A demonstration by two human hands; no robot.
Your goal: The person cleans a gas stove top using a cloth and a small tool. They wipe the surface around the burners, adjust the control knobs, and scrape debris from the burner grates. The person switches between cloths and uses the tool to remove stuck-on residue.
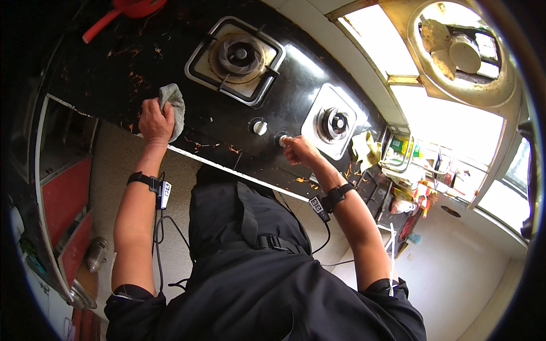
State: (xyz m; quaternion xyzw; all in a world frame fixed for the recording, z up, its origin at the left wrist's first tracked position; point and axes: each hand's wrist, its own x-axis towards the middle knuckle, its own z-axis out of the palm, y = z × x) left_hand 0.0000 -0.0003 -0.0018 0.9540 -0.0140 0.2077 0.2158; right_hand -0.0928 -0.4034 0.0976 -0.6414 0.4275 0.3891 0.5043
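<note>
My left hand grips a crumpled grey cloth at the front-left part of the black stove top, which has orange scraps scattered on it. My right hand has its fingers closed on the right white knob, partly covering it. Beside it to the left is a second white knob. Behind the knobs sit the left burner, with a square grate, and the smaller right burner on a steel plate.
A red-handled pan rests at the back left. A yellowish cloth, a wire rack and assorted items crowd the right end. Red cabinet doors are at lower left. A round exhaust fan is in the window above.
</note>
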